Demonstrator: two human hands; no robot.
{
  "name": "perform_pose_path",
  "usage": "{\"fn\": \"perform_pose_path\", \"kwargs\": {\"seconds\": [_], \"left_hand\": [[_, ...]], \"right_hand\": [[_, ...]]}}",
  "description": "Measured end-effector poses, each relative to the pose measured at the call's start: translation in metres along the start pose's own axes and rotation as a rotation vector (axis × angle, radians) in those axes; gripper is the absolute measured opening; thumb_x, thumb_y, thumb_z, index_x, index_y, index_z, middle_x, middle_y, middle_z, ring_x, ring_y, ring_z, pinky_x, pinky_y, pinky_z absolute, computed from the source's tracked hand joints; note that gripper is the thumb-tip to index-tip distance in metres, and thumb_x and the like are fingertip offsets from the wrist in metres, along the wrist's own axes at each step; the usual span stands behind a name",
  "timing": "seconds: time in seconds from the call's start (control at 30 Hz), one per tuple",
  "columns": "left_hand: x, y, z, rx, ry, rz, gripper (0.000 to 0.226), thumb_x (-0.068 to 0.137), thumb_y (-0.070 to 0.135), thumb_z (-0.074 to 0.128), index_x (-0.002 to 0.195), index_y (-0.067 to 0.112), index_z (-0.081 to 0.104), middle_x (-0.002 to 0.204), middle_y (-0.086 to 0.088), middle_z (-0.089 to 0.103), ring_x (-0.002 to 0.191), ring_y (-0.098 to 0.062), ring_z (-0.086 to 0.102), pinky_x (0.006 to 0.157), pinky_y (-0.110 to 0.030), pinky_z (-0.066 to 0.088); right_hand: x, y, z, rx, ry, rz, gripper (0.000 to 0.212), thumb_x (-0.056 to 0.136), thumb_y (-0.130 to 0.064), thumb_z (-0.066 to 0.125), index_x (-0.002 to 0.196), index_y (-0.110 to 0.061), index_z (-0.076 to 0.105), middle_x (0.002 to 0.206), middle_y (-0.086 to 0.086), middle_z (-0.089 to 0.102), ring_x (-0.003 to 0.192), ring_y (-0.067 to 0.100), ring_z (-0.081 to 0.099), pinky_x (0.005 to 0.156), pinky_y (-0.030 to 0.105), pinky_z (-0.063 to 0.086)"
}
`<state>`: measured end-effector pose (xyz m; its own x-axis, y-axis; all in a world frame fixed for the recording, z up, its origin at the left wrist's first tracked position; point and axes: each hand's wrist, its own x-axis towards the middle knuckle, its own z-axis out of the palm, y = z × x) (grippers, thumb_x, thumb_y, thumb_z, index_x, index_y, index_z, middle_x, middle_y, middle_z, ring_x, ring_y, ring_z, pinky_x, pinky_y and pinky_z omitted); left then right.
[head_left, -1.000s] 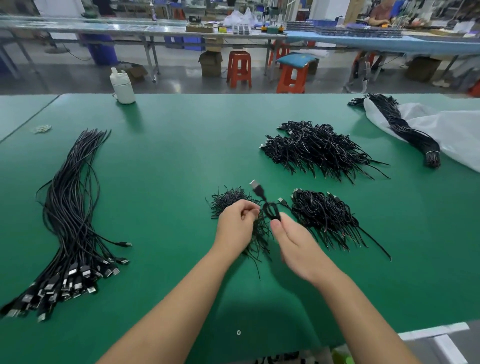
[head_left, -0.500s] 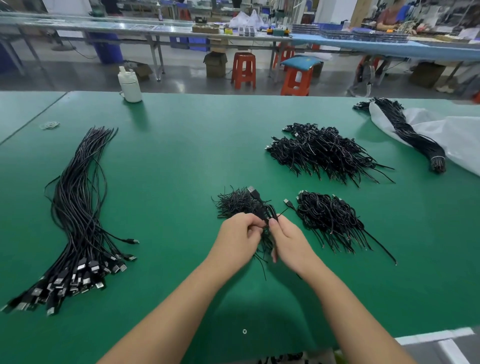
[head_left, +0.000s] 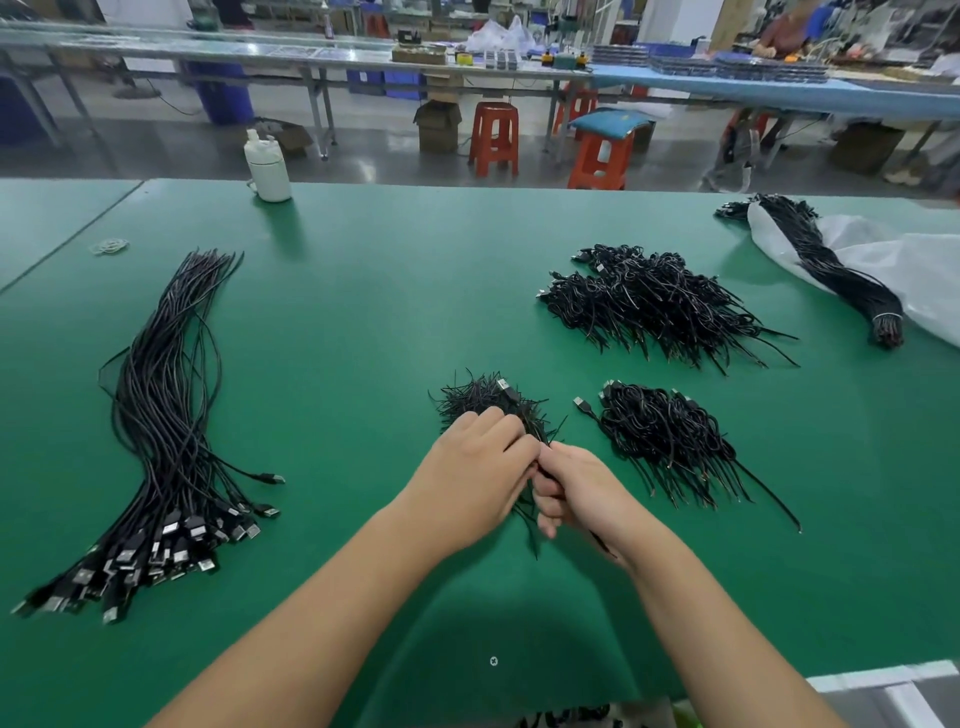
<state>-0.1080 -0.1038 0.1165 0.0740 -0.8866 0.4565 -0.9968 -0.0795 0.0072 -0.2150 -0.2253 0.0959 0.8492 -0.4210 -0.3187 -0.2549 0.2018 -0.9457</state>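
Between the two hands, low over the green table (head_left: 363, 312), a black cable (head_left: 541, 472) is held bunched up. The right hand (head_left: 582, 493) has its fingers curled round the cable's folded strands, and a loose end trails out under its wrist. The left hand (head_left: 478, 478) lies back-up with its fingers bent in against the right thumb. It grips the same cable where the hands meet, though its fingertips are hidden. The cable's USB plug (head_left: 506, 391) sticks out just beyond the left knuckles, over a small heap of short black ties (head_left: 467, 402) that the left hand partly covers. Just to the right of the right hand lies a pile of coiled cables (head_left: 665, 436), and farther beyond it a larger pile (head_left: 654, 301). Well to the left of the left hand stretches a long sheaf of straight cables (head_left: 166, 405), its plugs at the end nearer the person.
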Motion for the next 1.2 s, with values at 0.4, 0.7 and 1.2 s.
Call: {"fn": "perform_pose_path", "kwargs": {"seconds": [0.4, 0.7, 1.2], "left_hand": [[0.001, -0.005, 0.003, -0.215, -0.027, -0.035, 0.021, 0.08, -0.006, 0.054, 0.092, 0.009, 0.063, 0.103, -0.004, 0.068, 0.11, -0.028, 0.062, 0.1, -0.037, 0.042], [0.004, -0.002, 0.002, -0.628, 0.015, -0.459, 0.012, 0.094, 0.013, 0.06, 0.086, 0.02, 0.065, 0.082, 0.012, 0.066, 0.08, -0.011, 0.056, 0.082, -0.032, 0.043], [0.013, 0.0, 0.006, -0.616, -0.113, -0.845, 0.018, 0.09, 0.022, 0.061, 0.074, 0.03, 0.06, 0.074, 0.014, 0.063, 0.078, -0.012, 0.059, 0.075, -0.027, 0.044]], "right_hand": [[0.0, -0.002, -0.006, -0.064, -0.156, 0.067, 0.024, 0.095, -0.032, 0.043, 0.076, -0.016, 0.041, 0.057, -0.004, 0.024, 0.047, 0.016, 0.019, 0.042, 0.029, 0.041], [-0.006, -0.006, -0.001, -0.208, -0.211, 0.012, 0.022, 0.105, -0.018, 0.035, 0.082, -0.017, 0.035, 0.059, -0.008, 0.028, 0.048, 0.012, 0.026, 0.045, 0.028, 0.041], [-0.004, 0.003, 0.01, -1.359, 0.274, -0.405, 0.024, 0.104, -0.039, 0.035, 0.104, -0.024, 0.054, 0.099, -0.002, 0.063, 0.087, 0.029, 0.063, 0.067, 0.037, 0.042]]}}
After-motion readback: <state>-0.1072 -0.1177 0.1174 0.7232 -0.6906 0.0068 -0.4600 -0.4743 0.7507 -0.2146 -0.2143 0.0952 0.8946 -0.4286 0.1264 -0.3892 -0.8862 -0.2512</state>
